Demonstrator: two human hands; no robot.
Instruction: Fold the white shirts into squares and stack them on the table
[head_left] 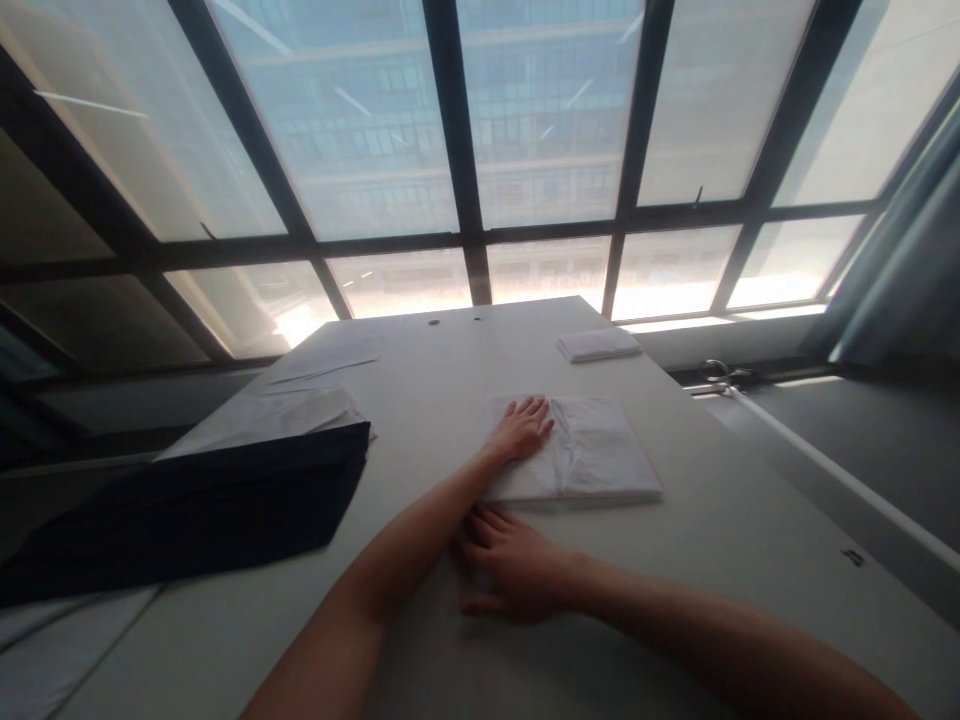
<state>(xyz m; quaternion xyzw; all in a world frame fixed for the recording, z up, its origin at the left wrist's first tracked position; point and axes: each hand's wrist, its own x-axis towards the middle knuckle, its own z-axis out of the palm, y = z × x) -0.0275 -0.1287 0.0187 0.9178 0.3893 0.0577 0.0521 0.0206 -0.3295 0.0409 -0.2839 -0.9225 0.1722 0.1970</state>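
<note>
A folded white cloth [607,450], perhaps a garment, lies on the white table [427,400], with a creased strip running down its middle. My left hand [523,428] rests flat on the cloth's left half, fingers slightly spread and pointing right. Just in front of the cloth's near left corner is my right hand [517,565], palm down, thumb apart from the fingers. Its fingertips reach beside my left forearm, which hides part of the cloth's left edge. Whether those fingertips touch the cloth, I cannot tell. Neither hand grips anything.
Dark navy fabric [202,505] lies across the table's left side, with white fabric [307,410] behind it. Another folded white cloth [598,345] sits at the back right. Large framed windows [540,110] rise behind; a curtain [885,270] hangs at right.
</note>
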